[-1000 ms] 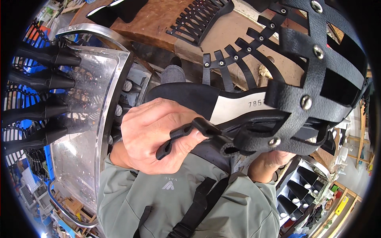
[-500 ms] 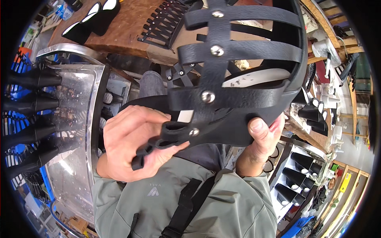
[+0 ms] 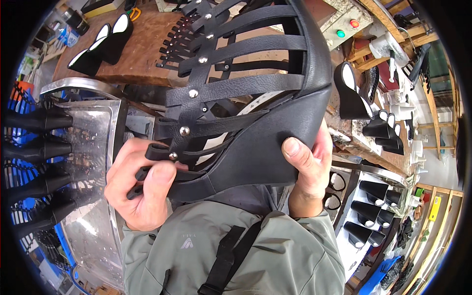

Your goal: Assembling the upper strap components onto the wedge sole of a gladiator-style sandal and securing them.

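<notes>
Between my two hands is a black wedge shoe [image 3: 260,142], held close in front of my chest. Its upper is a cage of leather straps joined along a riveted centre strip [image 3: 198,73], and a pale insole shows between the straps. My left hand [image 3: 142,184] is closed around the toe end, with looped strap ends [image 3: 160,151] between thumb and fingers. At the heel, my right hand [image 3: 309,164] grips the smooth wedge, its thumb on the near side and its fingers hidden behind.
A brown workbench [image 3: 142,49] ahead carries wedge soles [image 3: 105,44] and another strapped upper [image 3: 179,39]. More black wedges [image 3: 368,209] stand on a rack at right. At left, a metal-framed clear panel [image 3: 93,162] stands beside several black shoes [image 3: 39,147].
The shoe has turned and shifted left, so more of its wedge side and heel shows. My left hand has moved left and slightly down with the toe; my right hand has moved left.
</notes>
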`<state>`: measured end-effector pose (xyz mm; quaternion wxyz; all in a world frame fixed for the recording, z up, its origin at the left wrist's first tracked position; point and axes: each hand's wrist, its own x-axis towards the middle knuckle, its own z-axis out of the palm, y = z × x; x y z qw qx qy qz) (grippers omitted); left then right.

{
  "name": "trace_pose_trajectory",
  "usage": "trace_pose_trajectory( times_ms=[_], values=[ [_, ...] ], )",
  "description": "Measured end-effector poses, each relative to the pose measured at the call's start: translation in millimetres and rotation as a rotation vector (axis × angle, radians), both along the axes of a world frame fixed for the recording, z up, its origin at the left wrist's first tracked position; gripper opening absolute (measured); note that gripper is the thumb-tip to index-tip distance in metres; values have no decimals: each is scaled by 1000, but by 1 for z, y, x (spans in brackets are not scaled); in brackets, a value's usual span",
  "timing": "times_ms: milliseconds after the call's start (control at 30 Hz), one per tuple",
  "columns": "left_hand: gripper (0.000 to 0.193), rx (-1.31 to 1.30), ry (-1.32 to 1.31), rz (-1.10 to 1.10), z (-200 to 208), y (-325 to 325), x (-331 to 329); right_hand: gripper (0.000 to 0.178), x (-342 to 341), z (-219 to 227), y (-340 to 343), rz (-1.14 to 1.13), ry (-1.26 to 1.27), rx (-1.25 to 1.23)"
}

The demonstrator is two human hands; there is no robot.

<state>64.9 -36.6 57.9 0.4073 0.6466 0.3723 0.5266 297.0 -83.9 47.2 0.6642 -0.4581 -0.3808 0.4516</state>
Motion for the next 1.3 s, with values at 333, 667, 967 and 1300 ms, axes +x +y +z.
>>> trace_pose_trajectory(
  times_ms=[333, 667, 967, 1300],
  values=[
    [42, 374, -361, 10, -49, 29, -9, 56, -10, -40, 22, -83, 141, -2],
    [95, 288, -114, 573, -59, -1, -44, 47, -87, -11, 75, 136, -267, 398],
    [75, 244, -635, 972, -35, -127, -115, 59, -230, -10, 33, 768, -900, 1392],
    [68, 296, -2, 1685, -65, -191, -314, 25, -210, -70, 84, 1087, -835, 630]
  ],
)
